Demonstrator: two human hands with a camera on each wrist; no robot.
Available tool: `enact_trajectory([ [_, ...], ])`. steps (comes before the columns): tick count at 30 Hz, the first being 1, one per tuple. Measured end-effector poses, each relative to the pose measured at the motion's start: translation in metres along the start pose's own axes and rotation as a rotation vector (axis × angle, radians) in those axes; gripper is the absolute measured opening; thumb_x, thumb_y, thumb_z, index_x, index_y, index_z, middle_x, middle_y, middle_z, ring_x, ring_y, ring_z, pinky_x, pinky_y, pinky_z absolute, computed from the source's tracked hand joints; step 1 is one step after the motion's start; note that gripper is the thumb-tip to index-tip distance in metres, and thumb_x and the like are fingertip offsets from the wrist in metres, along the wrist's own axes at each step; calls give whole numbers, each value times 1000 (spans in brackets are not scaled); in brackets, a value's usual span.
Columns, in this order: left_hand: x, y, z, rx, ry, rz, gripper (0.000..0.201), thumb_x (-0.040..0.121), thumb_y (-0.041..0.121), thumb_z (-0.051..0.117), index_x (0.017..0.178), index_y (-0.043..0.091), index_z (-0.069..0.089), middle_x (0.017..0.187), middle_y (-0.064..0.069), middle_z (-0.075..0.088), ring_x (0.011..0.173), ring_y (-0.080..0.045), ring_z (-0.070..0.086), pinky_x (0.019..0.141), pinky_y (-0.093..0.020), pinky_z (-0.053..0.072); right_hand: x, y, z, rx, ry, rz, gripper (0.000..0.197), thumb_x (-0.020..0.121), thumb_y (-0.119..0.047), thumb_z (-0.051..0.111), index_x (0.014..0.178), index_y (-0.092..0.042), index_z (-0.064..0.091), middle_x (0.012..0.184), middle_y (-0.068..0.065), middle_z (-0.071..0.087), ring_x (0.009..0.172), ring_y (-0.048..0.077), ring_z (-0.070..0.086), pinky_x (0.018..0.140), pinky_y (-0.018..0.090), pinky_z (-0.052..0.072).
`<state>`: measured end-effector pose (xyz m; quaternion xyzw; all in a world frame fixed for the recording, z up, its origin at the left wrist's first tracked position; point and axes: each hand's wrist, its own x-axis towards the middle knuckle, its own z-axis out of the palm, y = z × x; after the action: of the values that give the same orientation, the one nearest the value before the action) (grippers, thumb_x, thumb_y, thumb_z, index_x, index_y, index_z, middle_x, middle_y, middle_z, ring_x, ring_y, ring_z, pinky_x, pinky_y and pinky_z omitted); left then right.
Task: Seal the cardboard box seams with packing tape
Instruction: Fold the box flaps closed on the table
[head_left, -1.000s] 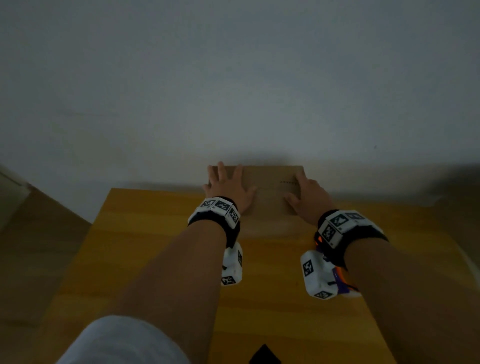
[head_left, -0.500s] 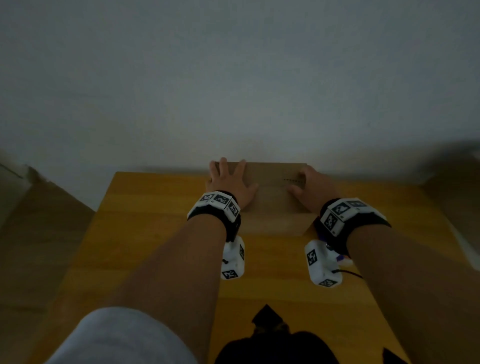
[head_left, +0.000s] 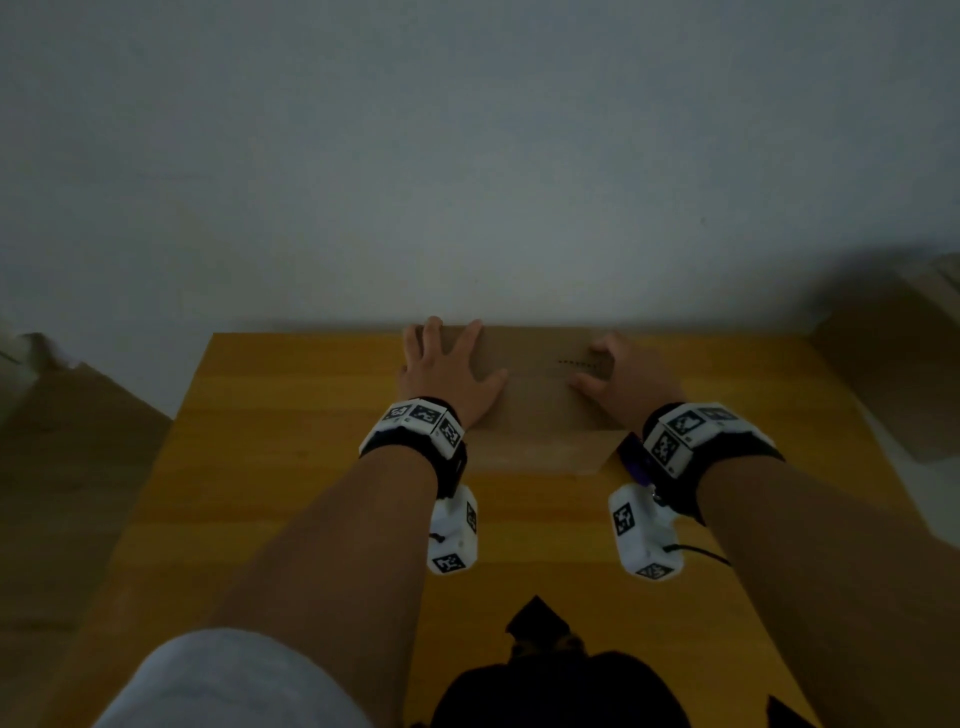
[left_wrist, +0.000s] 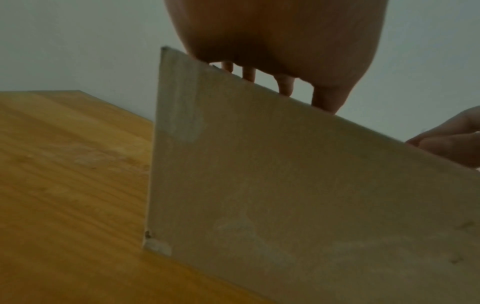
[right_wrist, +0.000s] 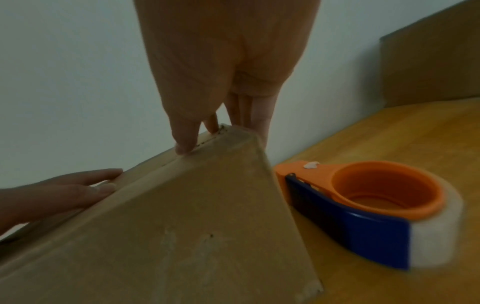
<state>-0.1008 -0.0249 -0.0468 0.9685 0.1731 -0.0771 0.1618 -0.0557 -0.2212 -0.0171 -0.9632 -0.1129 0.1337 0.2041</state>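
A shut brown cardboard box (head_left: 535, 405) stands at the far edge of the table, against the wall. My left hand (head_left: 447, 364) lies flat on its top at the left, fingers spread. My right hand (head_left: 623, 379) presses on the top at the right end, beside a dotted mark. In the right wrist view its thumb (right_wrist: 184, 148) pushes on the top flap and its fingers reach past the box (right_wrist: 182, 226) corner. An orange and blue tape dispenser (right_wrist: 376, 205) lies on the table just right of the box, mostly hidden under my right wrist in the head view.
The yellow wooden table (head_left: 291, 467) runs from the box towards me. Flat cardboard (head_left: 893, 364) leans at the right edge and more cardboard (head_left: 78, 415) sits left of the table. A dark object (head_left: 561, 686) fills the bottom of the head view.
Both hands stay on the box top. The head view has tipped down, bringing the dark object into the bottom. My right hand has shifted slightly inward on the top.
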Motion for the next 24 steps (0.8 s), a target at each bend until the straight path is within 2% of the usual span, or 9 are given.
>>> enact_trajectory([
  [3, -2, 1, 6, 19, 36, -8, 72, 86, 68, 37, 149, 45, 11, 161, -3, -3, 148, -34, -6, 116, -52, 17, -5, 15, 2, 30, 86, 7, 42, 98, -37, 43, 132, -13, 49, 118, 12, 65, 97, 29, 62, 77, 34, 48],
  [6, -4, 2, 11, 50, 64, -9, 71, 87, 68, 33, 149, 44, 9, 161, -3, -2, 148, -34, -5, 117, -51, 16, -6, 37, 8, -2, 141, 141, 37, 101, -30, 32, 124, -9, 53, 98, 14, 65, 82, 31, 59, 67, 32, 41],
  [8, -4, 3, 12, 59, 76, -11, 71, 87, 69, 32, 150, 43, 9, 162, -3, -2, 148, -34, -4, 117, -51, 16, -8, 48, 15, -53, 102, 230, 32, 101, -24, 34, 117, -6, 54, 90, 13, 61, 77, 30, 55, 66, 33, 40],
  [12, -5, 4, 14, 52, 102, -14, 71, 87, 68, 32, 150, 42, 11, 162, -3, 0, 148, -33, -4, 116, -52, 16, -12, 58, 33, -73, 28, 306, 28, 97, -20, 43, 118, -2, 52, 99, 20, 64, 81, 37, 58, 69, 40, 48],
  [15, -6, 4, 14, 34, 117, -12, 71, 87, 67, 34, 149, 42, 12, 161, -3, 0, 149, -32, -4, 116, -52, 15, -10, 66, 49, -81, -2, 351, 38, 93, -18, 51, 130, -10, 49, 67, 8, 52, 55, 25, 46, 50, 28, 35],
  [16, -6, 5, 15, 29, 122, -13, 71, 87, 67, 35, 149, 42, 13, 161, -3, 0, 149, -32, -5, 116, -52, 15, -10, 68, 53, -90, -20, 367, 37, 92, -19, 53, 128, -11, 51, 66, 6, 50, 54, 23, 45, 50, 26, 32],
  [19, -4, 4, 16, 16, 135, -20, 71, 86, 67, 36, 149, 42, 14, 161, -3, 2, 149, -32, -4, 115, -53, 17, -7, 73, 63, -82, -19, 410, 31, 89, -19, 58, 119, -11, 58, 83, 10, 60, 69, 28, 52, 63, 29, 38],
  [22, -3, 4, 18, 13, 148, -22, 71, 85, 67, 37, 148, 42, 15, 161, -2, 3, 149, -32, -4, 116, -52, 18, -7, 73, 68, -57, -78, 456, 34, 89, -16, 59, 122, -7, 56, 108, 14, 66, 94, 32, 64, 73, 33, 46],
  [24, -3, 4, 19, 9, 158, -22, 71, 85, 66, 37, 148, 41, 16, 161, -1, 4, 149, -31, -3, 116, -52, 18, -10, 73, 73, -74, -121, 496, 30, 90, -16, 59, 116, -1, 58, 110, 16, 65, 99, 32, 64, 80, 35, 49],
])
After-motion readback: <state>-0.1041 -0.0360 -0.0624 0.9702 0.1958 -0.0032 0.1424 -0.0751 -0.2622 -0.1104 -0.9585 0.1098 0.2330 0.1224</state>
